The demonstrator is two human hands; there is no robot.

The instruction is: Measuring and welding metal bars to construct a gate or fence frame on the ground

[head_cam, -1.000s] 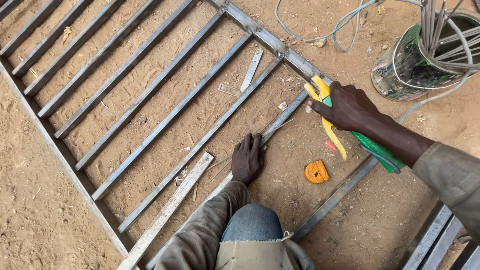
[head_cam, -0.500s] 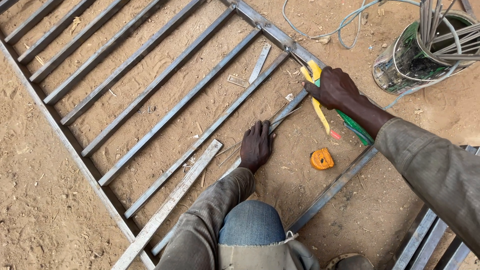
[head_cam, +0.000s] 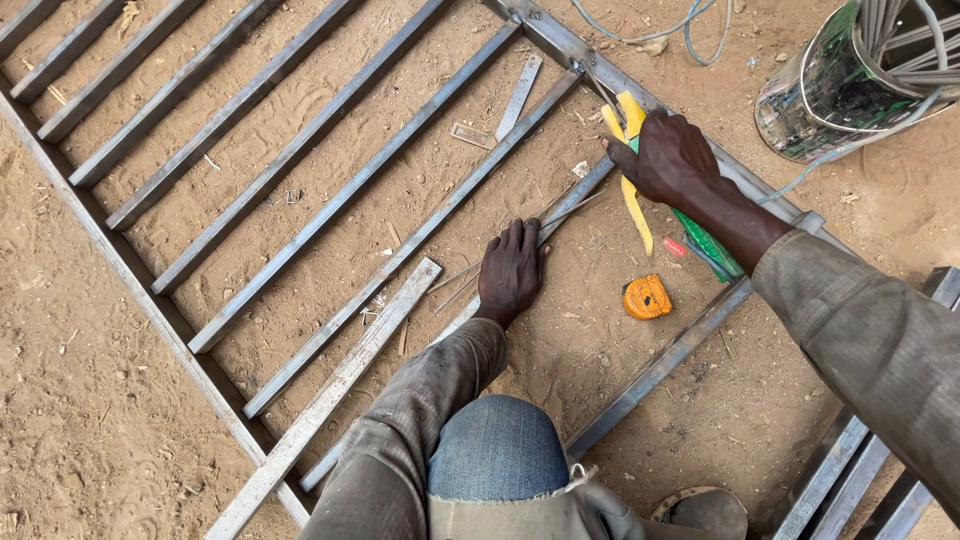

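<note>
Head view — orange tape measure (head_cam: 647,297) between hands, welder (head_cam: 850,75) beside frame (head_cam: 560,40).

yellow-and-green welding holder (head_cam: 633,165) | gripped, angled over frame | steel bar (head_cam: 455,320) | flat on sand, pressed down

Open sand between the parallel bars (head_cam: 300,150) of the steel frame (head_cam: 120,270); gaps passable lengthwise only. Loose bar (head_cam: 330,395) lying across the near-left corner. Pocket between left hand (head_cam: 512,270) and right hand (head_cam: 675,155) partly blocked by orange tape measure (head_cam: 647,297) and thin rods (head_cam: 560,212). Far-right corner obstructed by bucket (head_cam: 840,90) and cables (head_cam: 650,35).
</note>
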